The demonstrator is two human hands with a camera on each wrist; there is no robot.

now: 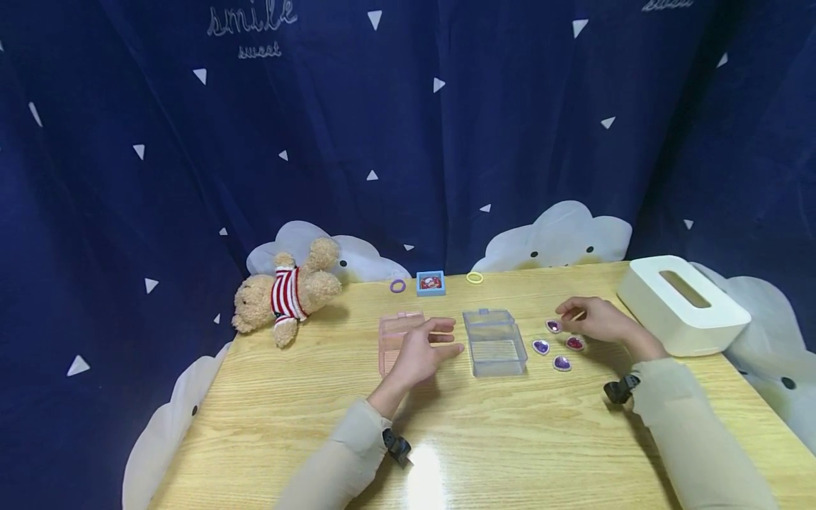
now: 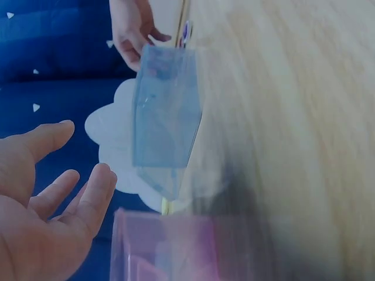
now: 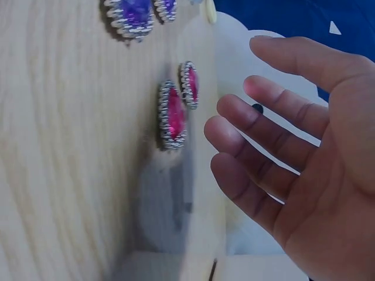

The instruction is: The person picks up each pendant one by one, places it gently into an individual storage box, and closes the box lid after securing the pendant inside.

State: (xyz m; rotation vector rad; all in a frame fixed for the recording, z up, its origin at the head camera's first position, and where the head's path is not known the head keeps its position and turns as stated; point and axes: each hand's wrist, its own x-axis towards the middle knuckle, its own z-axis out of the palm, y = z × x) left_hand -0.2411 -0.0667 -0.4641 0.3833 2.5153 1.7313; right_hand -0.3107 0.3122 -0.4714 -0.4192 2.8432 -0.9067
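**Two hands beside the small boxes and the gems**

We see our left hand [image 1: 423, 350] above the wooden table [image 1: 484, 439], just in front of the pink box [image 1: 397, 338]. Its fingers are stretched out and a little spread, pointing toward the clear box [image 1: 494, 341], and they hold nothing. In the left wrist view the palm is open, with the pink box [image 2: 193, 246] under it and the clear box [image 2: 167, 123] a little farther away. We cannot tell if the hand touches the pink box or only hovers near it.

Our right hand [image 1: 599, 319] is on the other side of the clear box, near four heart-shaped gems [image 1: 561, 346] that lie on the table. Two of them look purple and two look red or pink. In the right wrist view the fingers [image 3: 263, 140] are relaxed and only slightly bent, close to the pink gems [image 3: 176, 111] but not around them. In the head view the fingertips are just beside the farthest gem; we cannot tell if they touch it.

At the far edge of the table lie a teddy bear [image 1: 287, 294] in a striped shirt, a purple ring [image 1: 398, 285], a small blue box [image 1: 430, 282] and a yellow ring [image 1: 474, 278]. A white tissue box [image 1: 682, 304] stands on the right, near the right hand.
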